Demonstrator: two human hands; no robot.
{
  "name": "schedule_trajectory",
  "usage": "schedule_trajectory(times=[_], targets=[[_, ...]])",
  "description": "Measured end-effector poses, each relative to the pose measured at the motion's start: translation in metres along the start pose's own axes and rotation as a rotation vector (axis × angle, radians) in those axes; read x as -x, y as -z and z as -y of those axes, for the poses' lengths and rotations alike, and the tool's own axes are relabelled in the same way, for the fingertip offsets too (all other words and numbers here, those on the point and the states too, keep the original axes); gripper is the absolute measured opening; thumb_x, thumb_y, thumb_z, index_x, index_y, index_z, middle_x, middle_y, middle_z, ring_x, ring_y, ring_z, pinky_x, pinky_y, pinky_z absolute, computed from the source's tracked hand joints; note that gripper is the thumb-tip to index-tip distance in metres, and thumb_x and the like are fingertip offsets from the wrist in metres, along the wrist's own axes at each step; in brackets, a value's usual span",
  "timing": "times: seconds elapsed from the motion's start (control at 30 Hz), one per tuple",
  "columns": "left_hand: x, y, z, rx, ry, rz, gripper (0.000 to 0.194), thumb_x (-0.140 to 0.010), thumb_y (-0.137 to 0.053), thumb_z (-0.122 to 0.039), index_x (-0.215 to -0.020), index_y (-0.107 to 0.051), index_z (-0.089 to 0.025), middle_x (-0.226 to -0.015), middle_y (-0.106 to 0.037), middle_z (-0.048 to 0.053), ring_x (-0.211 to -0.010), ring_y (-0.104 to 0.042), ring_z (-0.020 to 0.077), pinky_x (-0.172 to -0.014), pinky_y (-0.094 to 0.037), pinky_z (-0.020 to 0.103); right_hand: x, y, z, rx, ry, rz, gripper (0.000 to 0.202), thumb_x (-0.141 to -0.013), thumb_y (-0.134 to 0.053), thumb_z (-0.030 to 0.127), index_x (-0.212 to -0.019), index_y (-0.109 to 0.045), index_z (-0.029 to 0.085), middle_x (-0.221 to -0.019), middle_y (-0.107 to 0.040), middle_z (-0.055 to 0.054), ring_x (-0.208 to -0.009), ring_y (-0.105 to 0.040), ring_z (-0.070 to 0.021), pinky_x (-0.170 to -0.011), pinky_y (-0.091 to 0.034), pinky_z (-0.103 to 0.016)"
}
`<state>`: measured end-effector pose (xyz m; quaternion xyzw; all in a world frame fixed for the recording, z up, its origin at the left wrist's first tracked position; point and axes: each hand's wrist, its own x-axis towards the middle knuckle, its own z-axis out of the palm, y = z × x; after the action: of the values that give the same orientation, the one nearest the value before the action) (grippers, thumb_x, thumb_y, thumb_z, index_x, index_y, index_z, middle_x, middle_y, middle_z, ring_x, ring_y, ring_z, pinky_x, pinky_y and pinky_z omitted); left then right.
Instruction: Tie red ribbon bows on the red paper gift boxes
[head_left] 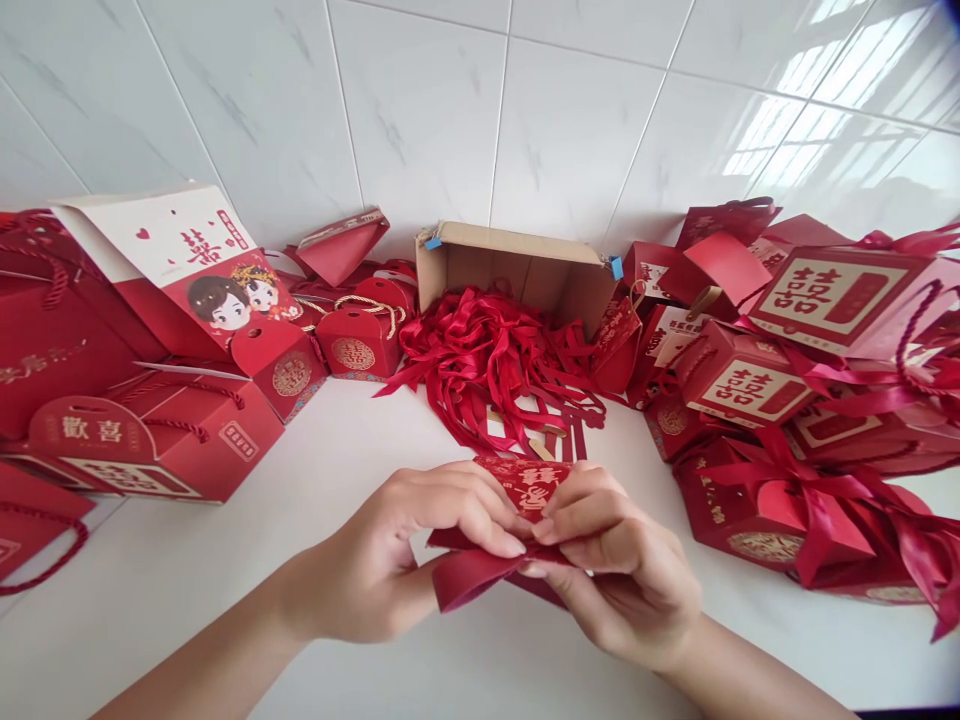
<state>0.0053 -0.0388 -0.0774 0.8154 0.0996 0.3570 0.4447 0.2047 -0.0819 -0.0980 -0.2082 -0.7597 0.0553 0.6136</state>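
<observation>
Between my two hands is a red paper gift box [525, 482] with gold print, partly folded, its dark red flaps [474, 580] turned toward me. My left hand [420, 545] is closed on its left side, fingertips pressing the upper edge and the thumb behind a curled flap. From the other side, my right hand [626, 560] pinches the folds near the middle with thumb and fingers. The fingers hide how the flaps meet. Just beyond the box, a tangled heap of red ribbons [495, 350] spills from an open cardboard box [517, 245].
At left stand red gift boxes [187, 430] and a larger box [202, 250] printed with two cartoon figures. Ribbon-tied red boxes [757, 390] are piled at right. Flat dark red cut-outs [585, 420] lie by the ribbons. A tiled wall [420, 110] rises behind the white table [247, 580].
</observation>
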Motion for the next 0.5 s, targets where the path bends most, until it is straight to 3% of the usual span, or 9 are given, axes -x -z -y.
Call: schedule_trajectory(times=[0.13,0.33,0.5], targets=[[0.000,-0.003,-0.002,-0.083,-0.083,-0.038,0.031,-0.075,-0.063,0.001,-0.096,-0.067,-0.023,-0.108,-0.073,0.010,-0.105,-0.067,0.0252,-0.095,-0.052,0.043,-0.002,0.000,0.002,-0.010,-0.023,0.004,0.023,-0.081,-0.064,0.004,-0.088,-0.050,0.021,-0.074,-0.067,-0.003,-0.065,-0.062,-0.0161,-0.061,-0.054,-0.035],[-0.002,-0.008,-0.001,-0.125,-0.164,-0.111,0.028,-0.074,-0.069,-0.003,-0.092,-0.065,-0.024,-0.085,-0.074,0.006,-0.091,-0.071,0.0243,-0.089,-0.056,0.042,0.000,-0.003,0.004,-0.043,-0.043,-0.007,0.024,-0.082,-0.065,0.006,-0.083,-0.046,0.022,-0.074,-0.068,-0.003,-0.063,-0.062,-0.0153,-0.070,-0.057,-0.039],[0.007,-0.011,0.004,-0.134,-0.046,-0.221,0.040,-0.074,-0.068,0.001,-0.101,-0.061,-0.027,-0.093,-0.072,0.001,-0.085,-0.071,0.0178,-0.075,-0.059,0.026,0.002,-0.005,0.003,-0.102,-0.085,-0.070,0.029,-0.079,-0.068,0.005,-0.080,-0.045,0.022,-0.072,-0.068,-0.003,-0.061,-0.062,-0.0150,-0.070,-0.057,-0.038]])
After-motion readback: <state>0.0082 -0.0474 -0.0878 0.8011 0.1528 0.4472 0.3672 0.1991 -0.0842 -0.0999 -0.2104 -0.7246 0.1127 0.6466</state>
